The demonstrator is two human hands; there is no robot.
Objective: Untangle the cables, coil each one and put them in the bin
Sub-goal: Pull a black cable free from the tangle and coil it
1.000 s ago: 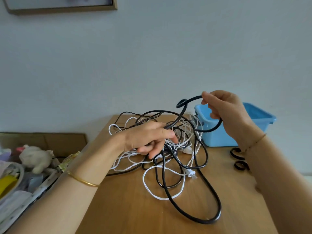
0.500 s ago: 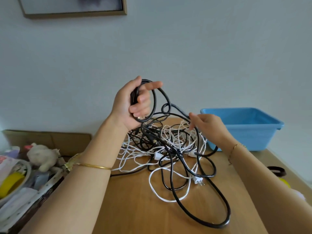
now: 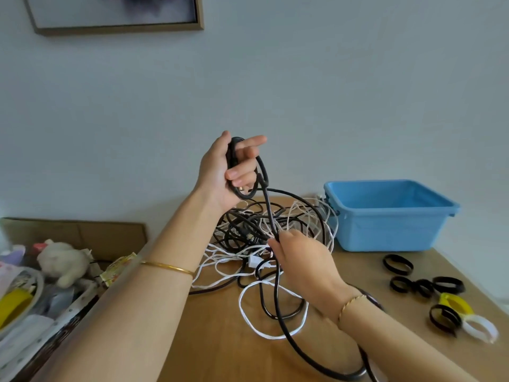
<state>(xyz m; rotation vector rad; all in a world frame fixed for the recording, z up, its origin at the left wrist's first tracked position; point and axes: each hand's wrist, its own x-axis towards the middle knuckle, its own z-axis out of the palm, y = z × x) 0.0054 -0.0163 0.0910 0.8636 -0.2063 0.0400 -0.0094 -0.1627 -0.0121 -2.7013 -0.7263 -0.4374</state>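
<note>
Black cable (image 3: 271, 216) in left hand (image 3: 219, 175)

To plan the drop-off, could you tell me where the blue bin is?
Head view: the blue bin sits on the table at its far right, right of the cable tangle.

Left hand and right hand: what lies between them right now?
Head view: one stretch of black cable runs from the left hand down to the right hand, which pinches it above the tangle.
</note>
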